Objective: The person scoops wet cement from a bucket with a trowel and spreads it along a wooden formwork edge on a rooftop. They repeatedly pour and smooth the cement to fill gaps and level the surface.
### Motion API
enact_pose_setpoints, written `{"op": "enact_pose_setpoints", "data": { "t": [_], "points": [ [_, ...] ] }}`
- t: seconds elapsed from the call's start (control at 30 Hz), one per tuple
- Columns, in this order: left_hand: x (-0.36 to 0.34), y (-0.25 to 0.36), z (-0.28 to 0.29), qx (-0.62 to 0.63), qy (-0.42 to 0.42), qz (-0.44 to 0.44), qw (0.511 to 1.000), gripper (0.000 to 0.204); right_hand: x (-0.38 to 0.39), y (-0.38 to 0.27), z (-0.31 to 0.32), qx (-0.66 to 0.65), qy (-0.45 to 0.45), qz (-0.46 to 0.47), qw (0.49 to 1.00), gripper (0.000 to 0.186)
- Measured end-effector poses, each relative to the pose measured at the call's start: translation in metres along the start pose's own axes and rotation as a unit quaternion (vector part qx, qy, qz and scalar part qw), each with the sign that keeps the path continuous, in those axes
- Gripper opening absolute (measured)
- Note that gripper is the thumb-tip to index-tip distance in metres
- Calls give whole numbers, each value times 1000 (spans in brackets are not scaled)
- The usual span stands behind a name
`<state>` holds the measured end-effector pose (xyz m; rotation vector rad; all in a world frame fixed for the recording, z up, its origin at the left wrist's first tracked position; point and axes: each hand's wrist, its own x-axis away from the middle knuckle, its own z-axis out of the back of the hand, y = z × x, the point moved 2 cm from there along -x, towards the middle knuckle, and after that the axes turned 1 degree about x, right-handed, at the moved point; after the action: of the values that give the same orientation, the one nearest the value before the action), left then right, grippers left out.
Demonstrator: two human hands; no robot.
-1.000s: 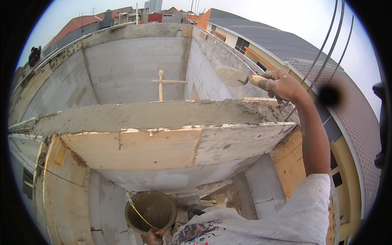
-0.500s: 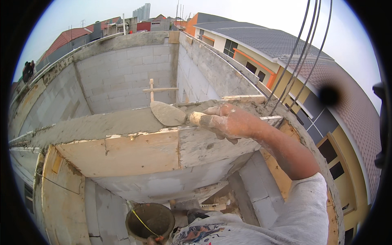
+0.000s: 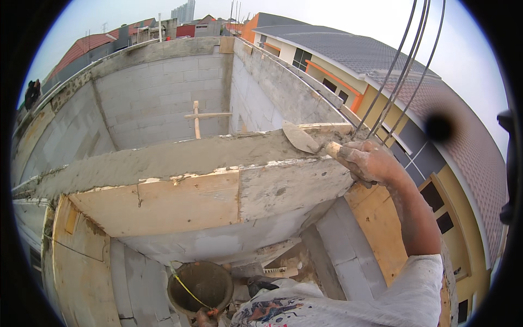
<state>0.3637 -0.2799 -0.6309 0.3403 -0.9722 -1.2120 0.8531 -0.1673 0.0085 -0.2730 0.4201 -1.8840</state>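
Fingers (image 3: 357, 155) of the right hand (image 3: 375, 164) are gripping a leaf-shaped grey metal trowel (image 3: 299, 137) by its pale wooden handle (image 3: 333, 149) (the best hold; likely light, stiff) over wet grey mortar (image 3: 163, 159); left hand's (image 3: 205, 319) closure isn't showing clearly.

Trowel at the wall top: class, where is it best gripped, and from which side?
Probably best by its pale handle, coming from the lower right. The handle points that way, and the right hand wraps it there; the broad blade points away to the upper left and looks smeared with mortar, likely a poorer grip.
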Motion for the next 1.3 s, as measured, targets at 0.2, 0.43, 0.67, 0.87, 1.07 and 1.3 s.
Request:
{"op": "enact_pose_setpoints", "data": {
  "t": [0.2, 0.43, 0.67, 0.87, 1.07, 1.3],
  "points": [
    [-54, -90, -24, 624, -39, 338, 704, 11, -40, -70, -66, 33, -98, 182, 978, 47],
    [-32, -95, -23, 645, 18, 373, 667, 7, -18, -6, -4, 114, -8, 36, 993, 44],
    [-31, -95, -21, 643, 29, 330, 691, 2, 8, 40, 26, -12, 35, -146, 989, 45],
    [-47, -97, -16, 598, 18, 353, 719, 6, -22, -24, -40, -101, -97, 129, 982, 41],
    [2, -11, 29, 591, 74, 340, 728, 10, -26, -112, -118, -174, 75, 394, 899, 39],
    [80, 79, 51, 565, 210, 299, 740, 22, 30, -100, -259, -23, -251, 380, 890, 44]
  ]
}}
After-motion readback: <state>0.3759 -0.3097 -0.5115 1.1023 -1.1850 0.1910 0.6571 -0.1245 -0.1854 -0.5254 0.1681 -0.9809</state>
